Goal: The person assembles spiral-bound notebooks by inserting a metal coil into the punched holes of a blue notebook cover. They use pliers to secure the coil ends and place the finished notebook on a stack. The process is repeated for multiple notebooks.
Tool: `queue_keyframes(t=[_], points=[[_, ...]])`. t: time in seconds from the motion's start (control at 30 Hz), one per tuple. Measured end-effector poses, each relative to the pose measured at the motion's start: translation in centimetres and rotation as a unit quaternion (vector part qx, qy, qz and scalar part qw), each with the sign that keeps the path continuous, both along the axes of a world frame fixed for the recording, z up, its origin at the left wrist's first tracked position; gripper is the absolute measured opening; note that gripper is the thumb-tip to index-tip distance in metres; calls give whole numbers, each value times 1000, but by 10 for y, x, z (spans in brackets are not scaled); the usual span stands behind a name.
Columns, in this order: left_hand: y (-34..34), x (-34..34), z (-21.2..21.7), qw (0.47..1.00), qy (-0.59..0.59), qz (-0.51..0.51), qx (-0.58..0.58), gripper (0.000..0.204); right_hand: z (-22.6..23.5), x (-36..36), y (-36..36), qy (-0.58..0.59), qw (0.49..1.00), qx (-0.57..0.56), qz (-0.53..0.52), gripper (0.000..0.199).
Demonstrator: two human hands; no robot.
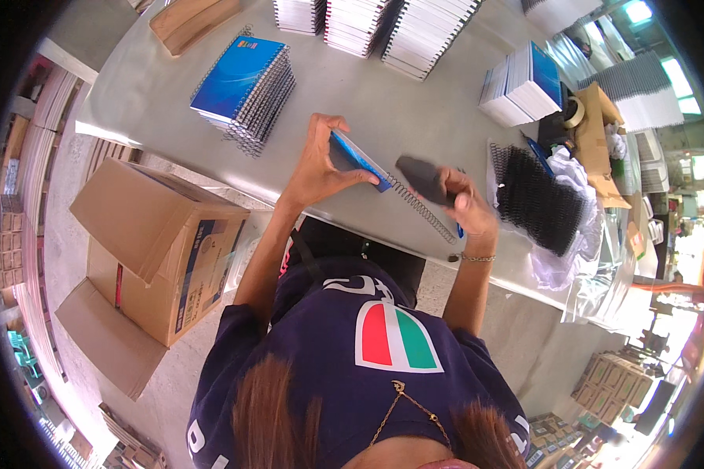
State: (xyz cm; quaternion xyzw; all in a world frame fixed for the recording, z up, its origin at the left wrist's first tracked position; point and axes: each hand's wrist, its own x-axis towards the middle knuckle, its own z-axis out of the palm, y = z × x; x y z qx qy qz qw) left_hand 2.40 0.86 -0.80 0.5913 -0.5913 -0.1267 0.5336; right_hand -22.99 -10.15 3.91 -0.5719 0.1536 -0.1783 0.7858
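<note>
My left hand (318, 166) grips a thin blue-covered notebook (361, 161) on edge over the table, thumb on one side and fingers at the far end. From the notebook's near right end a dark spiral binding coil (424, 211) sticks out toward the table's front edge. My right hand (468, 205) is closed round a dark, blurred block-like tool (422, 177), held just above the coil; whether it touches the coil I cannot tell. To the left stands a stack of blue spiral notebooks (241, 82). A heap of black coils (536, 199) lies right of my right hand.
An open cardboard box (152, 242) stands at the left below the table (344, 90). Along the back are white notebook stacks (430, 31) and a wooden block (192, 22). Unbound blue-covered books (520, 90), a tape roll (574, 112) and crumpled plastic (559, 262) occupy the right.
</note>
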Motion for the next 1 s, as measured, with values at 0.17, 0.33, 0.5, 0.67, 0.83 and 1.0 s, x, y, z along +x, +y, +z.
queue_keyframes(t=[0.17, 0.33, 0.5, 0.67, 0.83, 1.0], points=[[0, 0, -2, 1000, -4, 0, -2, 89, 17, -4, -1, 89, 991, -97, 21, 55], [0, 0, -5, 999, 38, -22, -2, 89, 10, 1, 1, 140, 983, -116, -14, 51], [-1, 1, -3, 999, 17, -32, 7, 86, 13, 17, 15, 303, 908, -279, -80, 52], [-6, -1, -6, 998, -28, -49, -6, 84, 6, 10, 30, 334, 832, -407, -178, 52], [4, 13, -27, 1000, -1, -15, 16, 84, -51, 14, 21, 233, 751, -542, -296, 53], [-10, -8, -11, 997, -30, -71, 6, 67, -31, -8, 29, 204, 801, -473, -305, 52]])
